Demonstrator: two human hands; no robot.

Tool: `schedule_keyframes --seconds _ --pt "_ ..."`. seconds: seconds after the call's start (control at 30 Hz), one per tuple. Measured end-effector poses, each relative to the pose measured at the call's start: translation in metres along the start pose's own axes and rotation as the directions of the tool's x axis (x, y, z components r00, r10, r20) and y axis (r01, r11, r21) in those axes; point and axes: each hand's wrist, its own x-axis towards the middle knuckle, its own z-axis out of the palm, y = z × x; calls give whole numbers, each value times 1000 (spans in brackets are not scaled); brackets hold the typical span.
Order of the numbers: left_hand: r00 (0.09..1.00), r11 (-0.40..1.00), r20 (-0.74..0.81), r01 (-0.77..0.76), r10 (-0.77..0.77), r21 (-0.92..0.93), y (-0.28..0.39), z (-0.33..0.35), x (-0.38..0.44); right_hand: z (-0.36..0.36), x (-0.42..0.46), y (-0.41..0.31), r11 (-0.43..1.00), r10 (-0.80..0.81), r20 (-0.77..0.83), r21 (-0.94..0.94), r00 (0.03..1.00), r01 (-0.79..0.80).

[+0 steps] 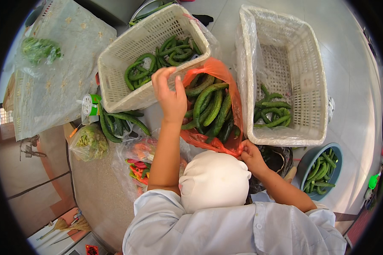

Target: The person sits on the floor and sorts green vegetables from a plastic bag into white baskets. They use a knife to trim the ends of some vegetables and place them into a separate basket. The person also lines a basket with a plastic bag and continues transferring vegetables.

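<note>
An orange-red plastic bag (236, 98) stands open before me, filled with curved green cucumbers (214, 106). My right hand (252, 158) pinches the bag's near right edge between thumb and fingers. At the bag's left side my left hand (169, 95) is raised with fingers apart and nothing visible in it. It overlaps the near rim of a white plastic crate (127, 98), where more curled cucumbers (142, 68) lie. Right of the bag, a second white crate (308, 86), lined with clear plastic, has several cucumbers (273, 110) at its near end.
A blue-grey basin (337, 149) of cucumbers stands at the right. On the left are loose cucumbers (115, 122), a green can (92, 104), a bag of greens (90, 143) and a bag of colourful peppers (139, 169). A plastic-covered table (63, 83) borders the left side.
</note>
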Motion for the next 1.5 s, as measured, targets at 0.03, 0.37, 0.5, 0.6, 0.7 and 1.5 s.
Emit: schedule_keyframes --seconds 0.03,0.37,0.5,0.6,0.7,1.5 --pt "997 995 48 61 -57 -81 5 -8 -18 0 1 1 1000 0 7 2 1000 0" --pt "781 934 596 -49 -186 355 16 -1 -89 14 -26 -56 232 -286 233 -924 930 303" --pt "767 920 583 24 -267 391 -3 6 -100 37 0 -83 783 -306 222 -494 926 377" --pt "749 921 556 190 -360 340 -3 6 -99 44 39 -73 953 -105 185 -262 977 152" --pt "536 785 629 585 -563 204 -8 -22 -81 45 51 -74 982 -18 196 -181 980 54" --pt "532 813 732 131 425 -567 76 76 -60 -213 80 -236 82 -365 40 -994 930 75"
